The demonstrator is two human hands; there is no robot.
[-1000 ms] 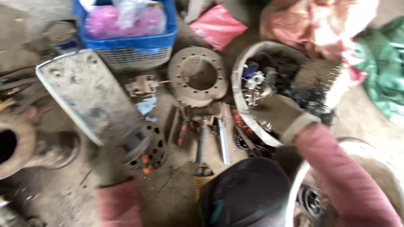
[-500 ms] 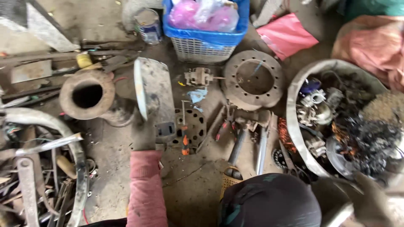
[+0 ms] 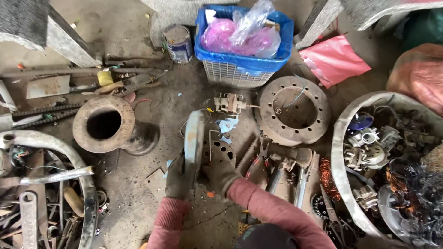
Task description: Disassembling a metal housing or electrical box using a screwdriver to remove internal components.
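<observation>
While both my gloved hands clamp it, the grey metal plate (image 3: 194,138) stands on edge on the dirt floor (image 3: 152,106), its long axis running away from me toward the blue basket (image 3: 244,64). My left hand (image 3: 177,177) wraps the near end from the left; my right hand (image 3: 221,175) grips from the right, over a perforated motor part (image 3: 221,152). A flared iron pipe (image 3: 108,124) lies to the left, pliers (image 3: 258,163) to the right.

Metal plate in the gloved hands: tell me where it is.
In the head view the metal plate stands on edge at centre, low, held between the left hand and right hand, right of the rusty pipe and left of the flange ring.
</observation>
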